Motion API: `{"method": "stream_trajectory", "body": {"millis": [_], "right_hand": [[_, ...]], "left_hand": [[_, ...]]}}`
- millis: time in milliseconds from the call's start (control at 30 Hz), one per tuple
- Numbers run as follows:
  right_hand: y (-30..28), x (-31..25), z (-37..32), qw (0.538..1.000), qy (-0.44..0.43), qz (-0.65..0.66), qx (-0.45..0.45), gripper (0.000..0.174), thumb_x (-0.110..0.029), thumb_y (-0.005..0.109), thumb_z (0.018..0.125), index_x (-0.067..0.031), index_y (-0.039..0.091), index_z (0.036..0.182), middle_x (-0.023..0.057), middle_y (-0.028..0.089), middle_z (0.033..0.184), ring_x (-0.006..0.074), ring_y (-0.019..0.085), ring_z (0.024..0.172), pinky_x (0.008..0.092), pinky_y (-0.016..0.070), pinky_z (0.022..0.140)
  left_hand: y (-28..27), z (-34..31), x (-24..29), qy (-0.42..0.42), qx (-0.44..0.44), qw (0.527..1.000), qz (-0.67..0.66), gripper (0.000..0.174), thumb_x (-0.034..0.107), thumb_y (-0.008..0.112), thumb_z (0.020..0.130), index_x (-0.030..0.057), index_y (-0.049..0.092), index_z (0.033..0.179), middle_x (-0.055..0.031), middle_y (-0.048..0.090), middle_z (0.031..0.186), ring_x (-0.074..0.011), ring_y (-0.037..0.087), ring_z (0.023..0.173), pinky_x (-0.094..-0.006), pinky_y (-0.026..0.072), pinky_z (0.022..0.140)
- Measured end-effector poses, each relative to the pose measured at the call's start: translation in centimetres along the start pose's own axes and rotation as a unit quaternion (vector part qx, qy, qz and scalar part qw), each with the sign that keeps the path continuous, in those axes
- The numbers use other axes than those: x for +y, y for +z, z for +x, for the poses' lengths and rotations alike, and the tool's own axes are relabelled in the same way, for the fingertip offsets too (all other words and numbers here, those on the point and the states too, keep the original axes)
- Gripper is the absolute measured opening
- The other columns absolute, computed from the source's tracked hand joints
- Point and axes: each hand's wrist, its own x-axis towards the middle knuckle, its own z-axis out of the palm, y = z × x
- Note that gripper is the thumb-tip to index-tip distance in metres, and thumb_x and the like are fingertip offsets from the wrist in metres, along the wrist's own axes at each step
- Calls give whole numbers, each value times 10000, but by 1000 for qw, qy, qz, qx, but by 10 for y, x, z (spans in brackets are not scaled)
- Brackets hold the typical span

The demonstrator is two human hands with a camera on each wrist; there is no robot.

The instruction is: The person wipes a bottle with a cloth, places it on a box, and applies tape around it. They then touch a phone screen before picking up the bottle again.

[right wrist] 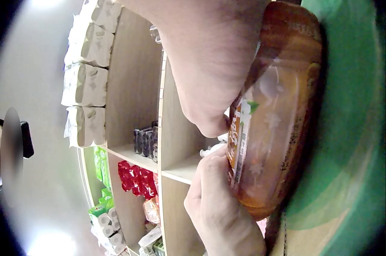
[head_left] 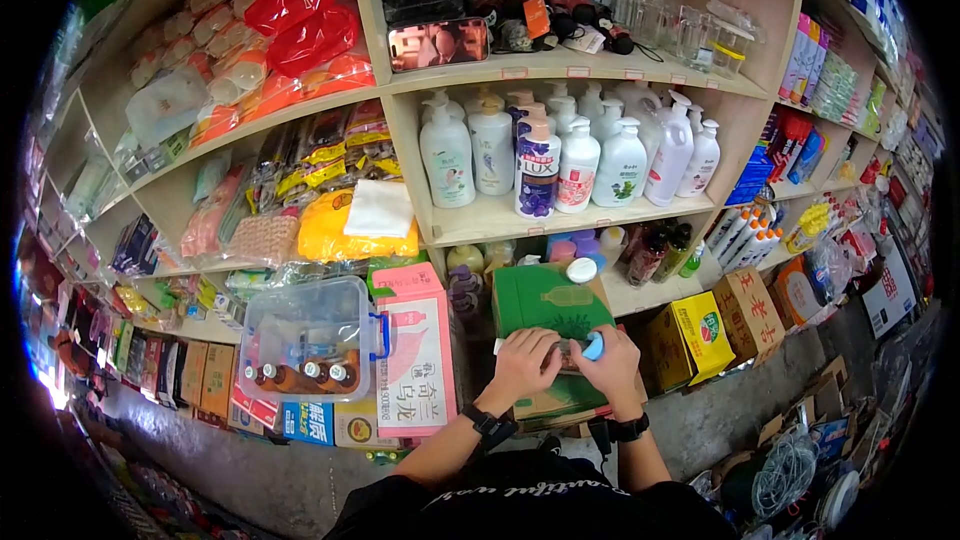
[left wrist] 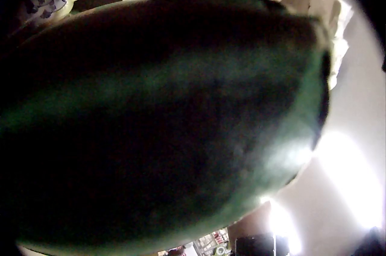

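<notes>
Amber bottle [right wrist: 274, 117] is gripped at a green box [head_left: 545, 302], with fingers of the left hand [head_left: 525, 362] and right hand [head_left: 612, 365] curled round it.

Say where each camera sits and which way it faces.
Head: on the head, facing down at shelves; left hand and right hand grip a bottle by the green carton.
Left wrist: close to that carton, mostly dark.
Right wrist: along the palm at the bottle.
Head and right wrist share bottle and carton.
</notes>
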Motion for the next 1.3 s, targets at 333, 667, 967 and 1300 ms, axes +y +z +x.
{"method": "stream_trajectory", "body": {"millis": [333,667,967,1300], "right_hand": [[1,2,0,999,-30,-9,26,427,-423,875,783,-56,698,911,152,706,783,360,709,736,451,566,651],[1,1,0,1000,-18,-11,16,442,-440,870,783,-53,703,917,160,710,789,364,712,744,455,573,670],[2,3,0,1000,-17,-15,10,447,-437,872,783,-45,717,934,157,720,804,352,720,749,438,579,667],[0,0,1,1000,-13,-20,5,444,-439,866,788,-46,712,925,164,722,807,360,722,755,446,581,680]], "left_hand": [[-1,0,0,0,-4,1000,-4,188,118,722,851,51,698,1025,-98,738,1036,-311,714,960,-427,565,876],[-1,2,1,4,3,1000,0,180,115,725,849,55,701,1017,-92,739,1031,-302,717,956,-420,565,867],[0,0,0,8,4,1000,8,184,116,727,850,55,704,1021,-90,740,1035,-302,715,949,-415,562,856],[0,-1,-1,-2,-16,1000,3,176,125,722,890,31,721,1040,-116,759,1059,-310,726,960,-431,576,865]]}}
